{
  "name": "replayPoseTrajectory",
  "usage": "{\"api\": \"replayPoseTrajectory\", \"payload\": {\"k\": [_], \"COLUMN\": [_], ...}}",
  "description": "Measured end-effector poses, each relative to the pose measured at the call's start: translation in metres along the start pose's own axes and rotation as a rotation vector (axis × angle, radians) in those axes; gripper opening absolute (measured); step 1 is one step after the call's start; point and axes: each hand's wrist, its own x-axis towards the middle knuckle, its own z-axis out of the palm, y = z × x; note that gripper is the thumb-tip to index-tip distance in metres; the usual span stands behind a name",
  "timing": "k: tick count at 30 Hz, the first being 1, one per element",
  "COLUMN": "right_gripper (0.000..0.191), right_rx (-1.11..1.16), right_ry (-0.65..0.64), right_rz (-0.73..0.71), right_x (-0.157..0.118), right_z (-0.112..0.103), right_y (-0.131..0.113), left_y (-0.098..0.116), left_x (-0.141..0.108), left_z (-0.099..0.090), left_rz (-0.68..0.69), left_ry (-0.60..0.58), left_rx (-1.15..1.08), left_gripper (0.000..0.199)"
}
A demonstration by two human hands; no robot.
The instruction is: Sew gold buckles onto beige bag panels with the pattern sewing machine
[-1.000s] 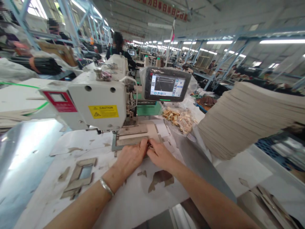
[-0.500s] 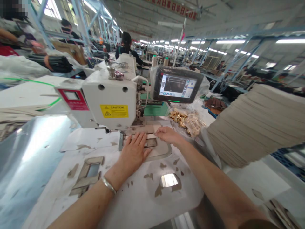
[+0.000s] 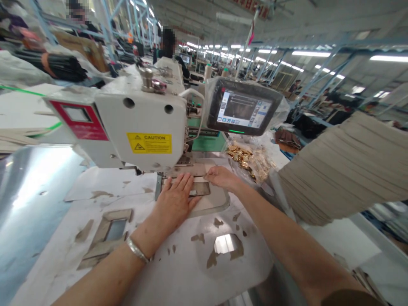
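Note:
My left hand point(image 3: 176, 199) lies flat with its fingers stretched out, pressing on a pale narrow strip point(image 3: 199, 179) set along the frame of a sewing template plate point(image 3: 218, 199). At the strip's right end my right hand point(image 3: 222, 177) pinches it between thumb and fingers; the fingertips partly hide that end. The head of a white sewing machine point(image 3: 117, 123) with a yellow caution label point(image 3: 149, 143) stands just beyond the left hand. Its needle area is hard to make out. Below the strip, a rectangular opening point(image 3: 200, 188) shows in the plate.
A control screen point(image 3: 244, 108) stands behind the hands, with a bag of gold metal pieces point(image 3: 244, 157) below it. A tall stack of beige fabric pieces point(image 3: 347, 170) leans at right. A taped frame point(image 3: 106, 238) and scraps point(image 3: 218, 222) lie on the white work surface. Another person point(image 3: 168, 46) sits beyond.
The view has shifted slightly, so the machine looks nearer and further left. My left hand still lies flat on the strip, and my right hand still pinches its end.

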Motion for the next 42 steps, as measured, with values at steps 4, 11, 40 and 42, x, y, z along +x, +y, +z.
{"api": "replayPoseTrajectory", "payload": {"k": [4, 11, 40, 42], "right_gripper": [0.012, 0.022, 0.032, 0.031], "right_rx": [0.005, -0.172, 0.405, 0.532], "right_ry": [-0.028, -0.017, -0.183, -0.202], "right_rz": [0.005, 0.039, 0.175, 0.204], "right_x": [0.0, -0.004, -0.006, -0.005], "right_z": [-0.005, -0.01, -0.027, -0.026], "right_y": [-0.007, -0.017, -0.028, -0.021], "left_y": [0.001, 0.004, 0.005, 0.005], "left_x": [0.001, 0.002, 0.0, 0.0], "left_z": [-0.001, -0.002, 0.001, 0.001], "left_rz": [-0.022, -0.044, -0.017, -0.018], "left_ry": [-0.017, -0.047, 0.032, 0.034], "left_rx": [0.028, 0.046, -0.008, -0.007], "left_gripper": [0.058, 0.058, 0.057, 0.056]}}
